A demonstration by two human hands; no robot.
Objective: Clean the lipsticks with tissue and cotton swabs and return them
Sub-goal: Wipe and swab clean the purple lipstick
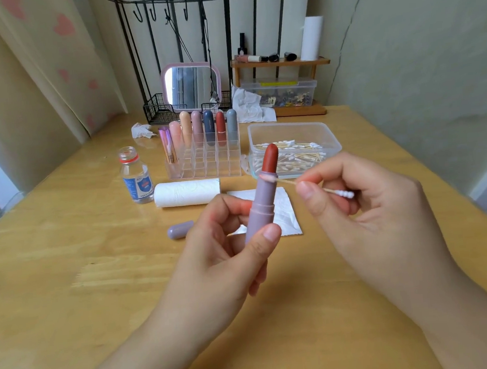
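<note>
Head view: left hand [226,244] grips the uncapped lipstick [262,194] upright above the table [69,285], right hand [363,204] pinching a cotton swab [268,178] against its rim. Cleaning looks midway (its cap [180,229] lies aside); capping and return to the organizer [205,161] remain.

Your lipstick [260,209] has a matt mauve plastic case; at its twelve o'clock, the clear glossy plastic box [292,131] (wooden-stemmed swabs inside) sits on a smooth, varnished wood table [83,278].

Lipstick [262,200]: lilac tube, brick-red bullet. Cap [180,229] lilac. Mirror [191,85] pink-framed. Curtain [51,53] cream, pink hearts.
</note>
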